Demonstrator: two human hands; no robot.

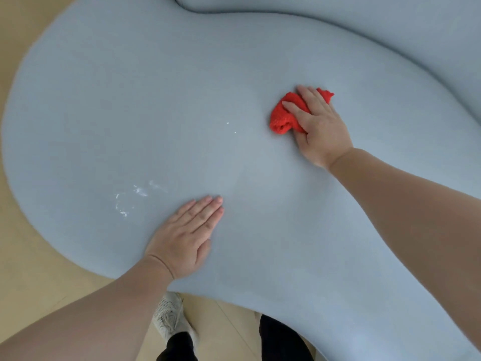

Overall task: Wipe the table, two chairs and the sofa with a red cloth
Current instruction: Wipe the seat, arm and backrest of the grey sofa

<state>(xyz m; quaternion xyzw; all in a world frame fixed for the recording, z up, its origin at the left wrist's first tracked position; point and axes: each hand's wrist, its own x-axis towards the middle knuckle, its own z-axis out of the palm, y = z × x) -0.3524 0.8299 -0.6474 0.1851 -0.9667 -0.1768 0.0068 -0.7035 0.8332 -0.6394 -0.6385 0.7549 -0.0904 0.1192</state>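
A large pale blue sofa (145, 95) with a rounded seat fills most of the view. The red cloth (282, 118) lies bunched on the seat at the centre right. My right hand (316, 126) lies on top of it with fingers fairly straight, pressing it onto the fabric. My left hand (186, 238) rests flat on the seat near its front edge, fingers straight and together, holding nothing. White smears (135, 196) mark the seat just left of my left hand.
The sofa's backrest (364, 35) curves along the top and right. Beige floor (28, 269) shows at the left and bottom. My white shoe (169, 316) and dark trouser legs stand on the floor close to the seat's front edge.
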